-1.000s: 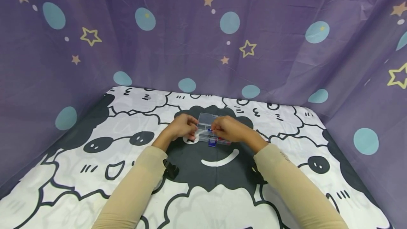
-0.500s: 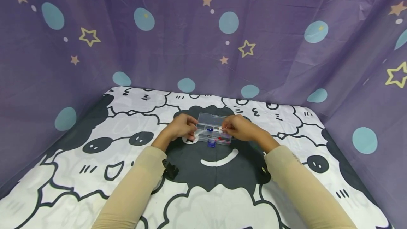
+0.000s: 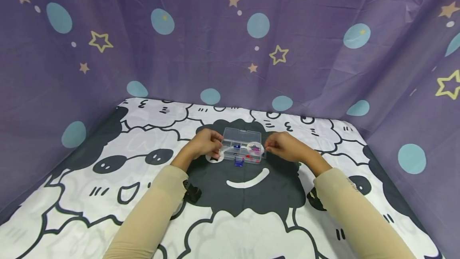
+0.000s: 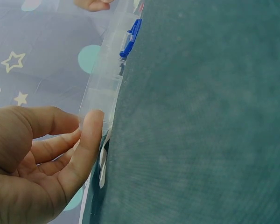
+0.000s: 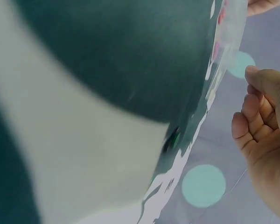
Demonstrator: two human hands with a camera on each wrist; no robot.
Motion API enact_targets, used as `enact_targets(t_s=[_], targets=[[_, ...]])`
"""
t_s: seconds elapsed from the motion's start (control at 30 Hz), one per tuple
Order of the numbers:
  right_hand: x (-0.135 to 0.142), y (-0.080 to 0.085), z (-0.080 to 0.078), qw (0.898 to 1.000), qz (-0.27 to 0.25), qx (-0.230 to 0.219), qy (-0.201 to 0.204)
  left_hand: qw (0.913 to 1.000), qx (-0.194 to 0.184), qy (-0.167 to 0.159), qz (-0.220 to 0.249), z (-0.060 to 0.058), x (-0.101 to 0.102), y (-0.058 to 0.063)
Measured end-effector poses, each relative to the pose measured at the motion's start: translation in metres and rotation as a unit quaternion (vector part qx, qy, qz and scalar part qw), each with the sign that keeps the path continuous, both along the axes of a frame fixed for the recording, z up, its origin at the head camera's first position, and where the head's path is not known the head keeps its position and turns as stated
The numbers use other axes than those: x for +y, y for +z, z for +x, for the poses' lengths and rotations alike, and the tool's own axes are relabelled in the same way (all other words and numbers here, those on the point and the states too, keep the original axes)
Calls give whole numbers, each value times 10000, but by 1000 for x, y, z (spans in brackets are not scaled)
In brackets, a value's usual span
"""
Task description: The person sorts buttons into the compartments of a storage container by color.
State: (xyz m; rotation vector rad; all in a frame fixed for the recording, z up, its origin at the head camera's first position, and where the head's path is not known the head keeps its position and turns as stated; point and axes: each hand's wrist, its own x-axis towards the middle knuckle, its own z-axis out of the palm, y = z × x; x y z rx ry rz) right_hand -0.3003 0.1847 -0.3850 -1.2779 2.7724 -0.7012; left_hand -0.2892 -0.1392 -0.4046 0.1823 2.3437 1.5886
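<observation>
A small clear plastic compartment box (image 3: 231, 154) lies on the cloth, its see-through lid (image 3: 241, 134) raised at the back. A blue latch (image 3: 238, 162) hangs from its front, and red and pink bits show inside on the right. At the box's left end, my left hand (image 3: 206, 144) grips the edge; thumb and fingers meet the plastic end in the left wrist view. Off the right end, my right hand (image 3: 285, 147) hovers with loosely bent fingers. In the right wrist view its fingers hold nothing that I can see.
A cloth (image 3: 244, 201) printed with black and white sheep faces covers the table. Purple curtains (image 3: 215, 43) stand behind and at both sides. A small dark and green object (image 5: 171, 141) lies on the cloth near my right hand.
My right hand has moved from over the middle of the box to the right, off its end, uncovering the compartments and the pink bit. The left hand and box have stayed put.
</observation>
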Motion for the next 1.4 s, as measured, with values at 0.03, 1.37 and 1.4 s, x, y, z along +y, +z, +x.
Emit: enact_targets(t_s=[0.03, 1.37, 1.4], targets=[[3, 0, 0, 10000, 31, -15, -45, 10000, -8, 2, 5, 0, 0, 0], [67, -12, -6, 9919, 943, -799, -306, 10000, -7, -1, -19, -1, -1, 0], [67, -12, -6, 9916, 961, -804, -326, 10000, -8, -3, -21, -1, -1, 0]])
